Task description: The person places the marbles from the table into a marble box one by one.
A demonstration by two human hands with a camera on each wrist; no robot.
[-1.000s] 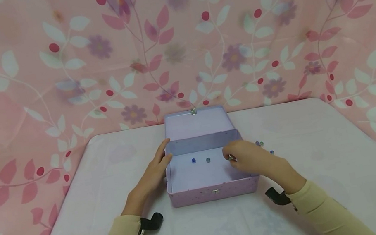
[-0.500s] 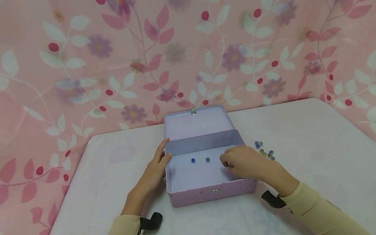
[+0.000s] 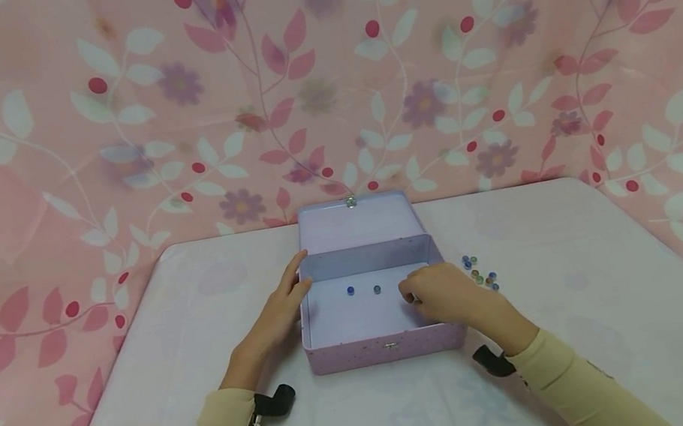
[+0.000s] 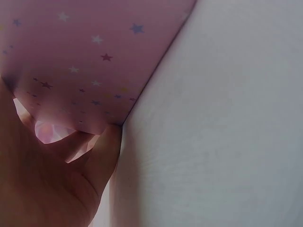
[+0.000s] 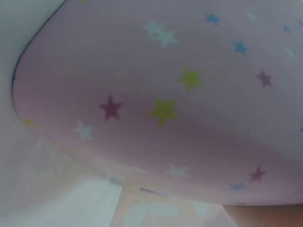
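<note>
A lilac tin box with a star pattern stands on the table, its hinged lid tipped back. Two marbles lie inside, one blue and one grey-green. My left hand rests against the box's left side, its fingertips at the rim in the head view. In the left wrist view, this hand's fingers touch the starred wall's edge. Over the box's right part, my right hand has curled fingers and pinches a small marble, mostly hidden by them. The right wrist view shows mainly the box's starred outer wall.
Several blue, green and amber marbles lie on the white-covered table just right of the box. A pink floral curtain hangs behind the table. A black wrist camera sits by the right sleeve.
My right hand has shifted slightly left and lower inside the box, uncovering more of the marbles on the table. The left hand and the two marbles in the box stay put.
</note>
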